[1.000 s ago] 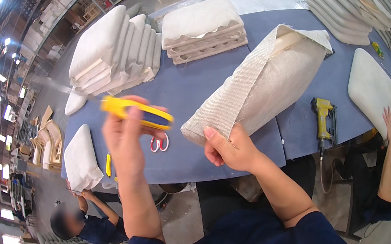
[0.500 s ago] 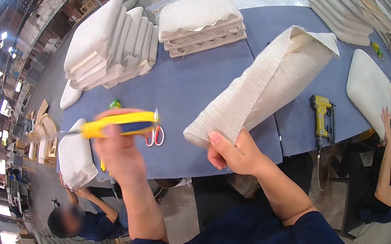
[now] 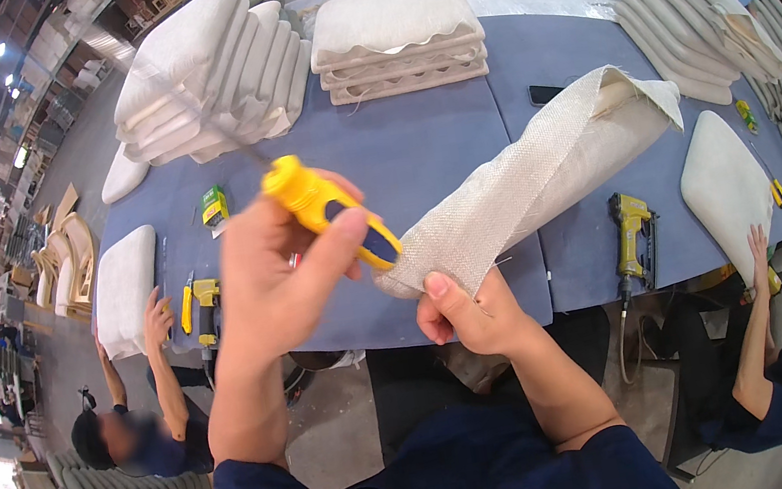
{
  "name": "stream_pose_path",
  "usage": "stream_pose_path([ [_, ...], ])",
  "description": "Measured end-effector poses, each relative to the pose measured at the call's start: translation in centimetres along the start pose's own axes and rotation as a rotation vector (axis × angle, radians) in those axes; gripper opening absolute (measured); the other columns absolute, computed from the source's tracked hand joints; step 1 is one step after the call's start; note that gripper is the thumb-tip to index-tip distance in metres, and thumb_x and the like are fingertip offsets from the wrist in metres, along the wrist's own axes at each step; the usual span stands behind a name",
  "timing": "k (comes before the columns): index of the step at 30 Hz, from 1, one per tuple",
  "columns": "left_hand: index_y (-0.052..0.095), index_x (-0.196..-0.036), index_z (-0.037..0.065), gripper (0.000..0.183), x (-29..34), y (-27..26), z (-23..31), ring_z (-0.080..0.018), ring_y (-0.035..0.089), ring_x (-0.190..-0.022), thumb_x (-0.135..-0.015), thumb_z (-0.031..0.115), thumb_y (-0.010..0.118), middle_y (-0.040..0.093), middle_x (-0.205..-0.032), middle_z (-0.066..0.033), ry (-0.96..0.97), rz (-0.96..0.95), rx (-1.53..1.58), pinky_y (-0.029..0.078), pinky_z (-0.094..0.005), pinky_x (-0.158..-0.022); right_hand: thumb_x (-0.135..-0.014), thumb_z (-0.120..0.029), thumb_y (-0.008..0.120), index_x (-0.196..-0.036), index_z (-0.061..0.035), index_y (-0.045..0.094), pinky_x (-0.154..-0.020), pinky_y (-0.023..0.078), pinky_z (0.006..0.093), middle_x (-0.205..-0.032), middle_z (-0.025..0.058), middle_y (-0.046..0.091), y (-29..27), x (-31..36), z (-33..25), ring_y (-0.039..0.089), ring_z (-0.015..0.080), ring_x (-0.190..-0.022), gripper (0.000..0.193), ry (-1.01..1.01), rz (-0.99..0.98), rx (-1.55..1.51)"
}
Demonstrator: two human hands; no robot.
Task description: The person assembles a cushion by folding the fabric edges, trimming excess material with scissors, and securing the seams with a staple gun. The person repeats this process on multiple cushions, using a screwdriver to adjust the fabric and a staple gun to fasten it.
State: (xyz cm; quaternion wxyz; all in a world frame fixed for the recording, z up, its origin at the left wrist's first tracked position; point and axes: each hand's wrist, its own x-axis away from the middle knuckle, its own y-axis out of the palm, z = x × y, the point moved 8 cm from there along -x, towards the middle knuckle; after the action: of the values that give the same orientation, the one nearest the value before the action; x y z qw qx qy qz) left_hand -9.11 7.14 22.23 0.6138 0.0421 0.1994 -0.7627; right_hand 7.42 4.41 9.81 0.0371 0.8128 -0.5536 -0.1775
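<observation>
My left hand [image 3: 289, 270] grips the yellow and dark blue handle of a screwdriver [image 3: 319, 205]. Its long thin shaft points up and to the left, blurred, and the handle's butt end is beside the near left corner of a pale fabric-covered cushion [image 3: 540, 161]. My right hand [image 3: 472, 311] pinches that same corner, thumb on top of a folded flap of woven fabric. The cushion is tilted up off the table, its far end showing a loose, frayed fabric edge. Behind my left hand, only a bit of red from the scissors [image 3: 295, 259] shows.
Cushion stacks [image 3: 394, 26] stand along the back of the blue table [image 3: 386, 144]. A yellow staple gun [image 3: 634, 233] with a hose lies at right, another [image 3: 206, 307] at left. A green box [image 3: 214, 206] and a phone [image 3: 546, 94] lie farther back. Co-workers handle cushions at both sides.
My left hand has turned the screwdriver from level to slanting, with its butt end brought right and down to the cushion's corner. My right hand keeps its pinch on the cushion.
</observation>
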Motion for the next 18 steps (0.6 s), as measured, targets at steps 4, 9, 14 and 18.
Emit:
stream_pose_path([
  [4, 0.066, -0.128, -0.004, 0.033, 1.1, -2.8, 4.1, -0.0202, 0.078, -0.082, -0.112, 0.025, 0.065, 0.08, -0.113, -0.0231, 0.349, 0.268, 0.11, 0.061, -0.0274, -0.064, -0.117, -0.028, 0.053, -0.077, -0.0022, 0.065, -0.052, 0.047, 0.0315, -0.059, 0.0029, 0.061, -0.8, -0.4, -0.4, 0.058, 0.0123, -0.052, 0.049, -0.029, 0.004, 0.082],
  [9, 0.06, -0.135, -0.002, 0.035, 1.3, -0.1, 0.8, -0.0216, 0.078, -0.081, -0.115, 0.026, 0.061, 0.078, -0.117, -0.0278, 0.212, 0.177, -0.067, 0.061, -0.029, -0.062, -0.12, -0.038, 0.05, -0.092, -0.0013, 0.066, -0.049, 0.046, 0.0285, -0.059, 0.0031, 0.06, -0.2, -2.4, 0.4, 0.058, 0.0111, -0.053, 0.049, 0.022, -0.045, 0.136],
  [14, 0.06, -0.134, -0.006, 0.032, 1.7, -2.5, 2.2, -0.0185, 0.076, -0.078, -0.11, 0.014, 0.068, 0.078, -0.122, -0.0257, 0.327, 0.311, 0.159, 0.062, -0.0277, -0.064, -0.119, -0.041, 0.051, -0.077, -0.0034, 0.064, -0.049, 0.045, 0.0281, -0.06, 0.0034, 0.06, -0.4, -4.6, -0.8, 0.058, 0.0112, -0.052, 0.058, 0.008, 0.005, 0.113],
  [18, 0.058, -0.137, -0.005, 0.033, 1.0, 0.2, -1.4, -0.019, 0.076, -0.073, -0.112, 0.015, 0.062, 0.078, -0.121, -0.0278, 0.138, 0.145, -0.147, 0.062, -0.0273, -0.064, -0.119, -0.043, 0.053, -0.072, -0.0034, 0.063, -0.048, 0.045, 0.028, -0.06, 0.0036, 0.06, -0.1, -5.5, -0.3, 0.059, 0.0114, -0.051, 0.061, 0.034, 0.012, 0.088],
])
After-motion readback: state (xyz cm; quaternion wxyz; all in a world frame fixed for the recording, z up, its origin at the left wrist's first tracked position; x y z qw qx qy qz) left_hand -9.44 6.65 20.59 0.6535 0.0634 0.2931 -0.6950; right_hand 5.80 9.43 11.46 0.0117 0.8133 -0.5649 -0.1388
